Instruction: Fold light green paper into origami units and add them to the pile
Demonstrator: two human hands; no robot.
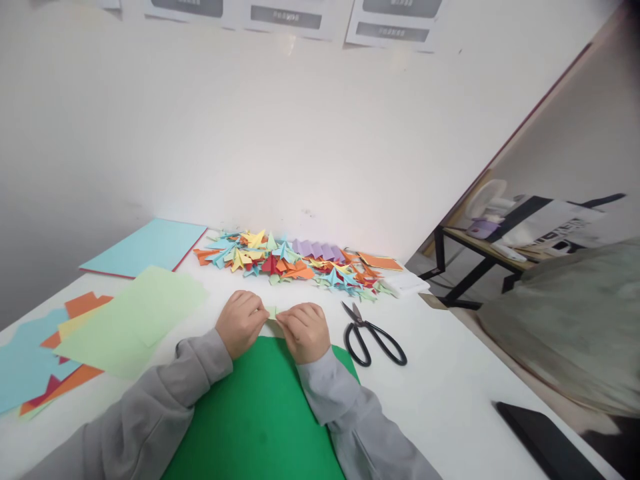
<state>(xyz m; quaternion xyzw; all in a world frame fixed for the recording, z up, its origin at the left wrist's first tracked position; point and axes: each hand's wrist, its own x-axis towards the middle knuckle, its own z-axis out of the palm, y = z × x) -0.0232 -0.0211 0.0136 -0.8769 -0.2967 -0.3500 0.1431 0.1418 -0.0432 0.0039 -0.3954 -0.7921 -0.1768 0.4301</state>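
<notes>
A small folded piece of light green paper (272,312) is pinched between my two hands, above the far edge of a green sheet (260,413). My left hand (241,324) is closed on its left end. On its right end my right hand (305,331) is closed too, fingertips pressed together. Most of the paper is hidden behind the fingers. To the right of my right hand lie black-handled scissors (373,337), their blades slightly apart. Beyond both hands stretches a heap of small folded paper shapes (280,259) in many colours.
Light green sheets (135,320) and coloured paper pieces (30,353) lie at the left. A light blue sheet stack (147,247) sits by the wall. A dark flat object (543,437) lies near the table's right edge. Beyond stands a low bench (480,250) with things on it.
</notes>
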